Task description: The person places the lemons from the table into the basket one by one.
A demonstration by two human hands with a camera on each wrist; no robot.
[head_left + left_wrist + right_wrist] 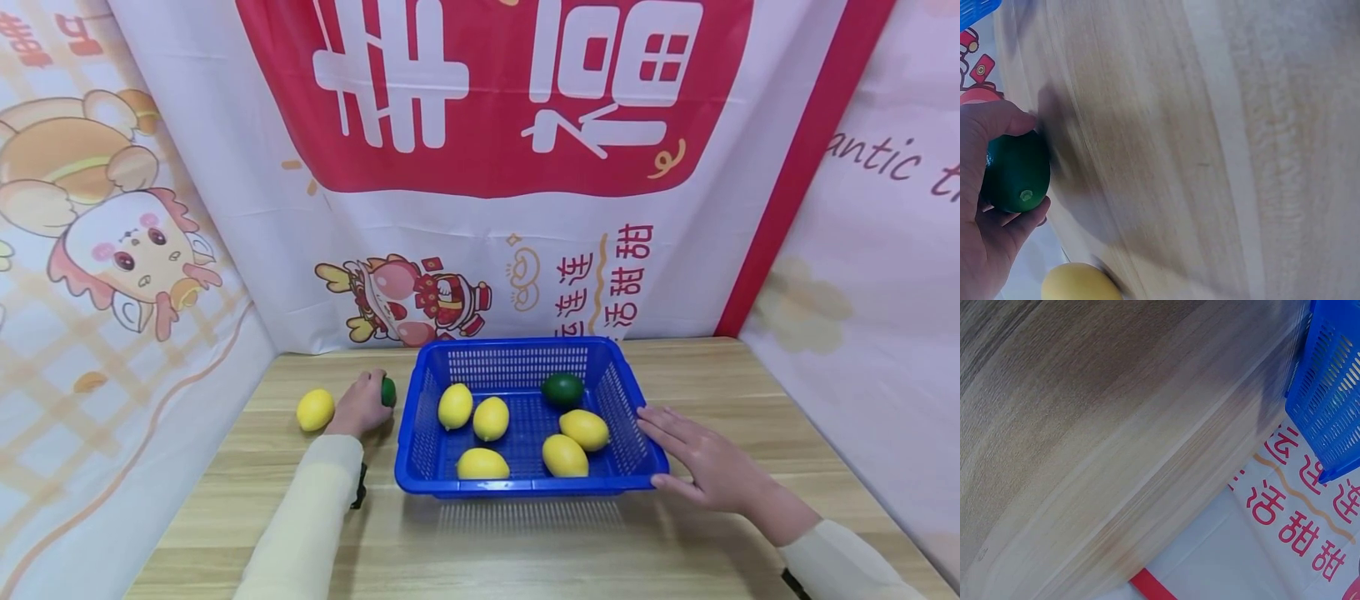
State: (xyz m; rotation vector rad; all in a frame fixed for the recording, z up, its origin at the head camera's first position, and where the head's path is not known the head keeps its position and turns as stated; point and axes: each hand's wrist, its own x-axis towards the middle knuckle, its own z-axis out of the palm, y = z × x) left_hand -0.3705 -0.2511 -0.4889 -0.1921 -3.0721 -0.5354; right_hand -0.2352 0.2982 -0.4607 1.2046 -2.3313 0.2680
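My left hand (362,406) holds a dark green lime (1017,172), thumb on one side and fingers on the other, just left of the blue basket. Beside that hand, a yellow lemon (315,410) lies on the table. The blue plastic basket (528,485) contains several yellow lemons (491,418) and one dark green lime (562,389). At the basket's right side, my right hand (708,462) rests with extended fingers against the rim. The right wrist view catches the basket's slotted wall (1329,387) but not the hand itself.
A light wood-grain table (517,554) carries everything. Printed white cloth (487,225) hangs behind it, and more cloth panels (120,250) stand along the left and right sides.
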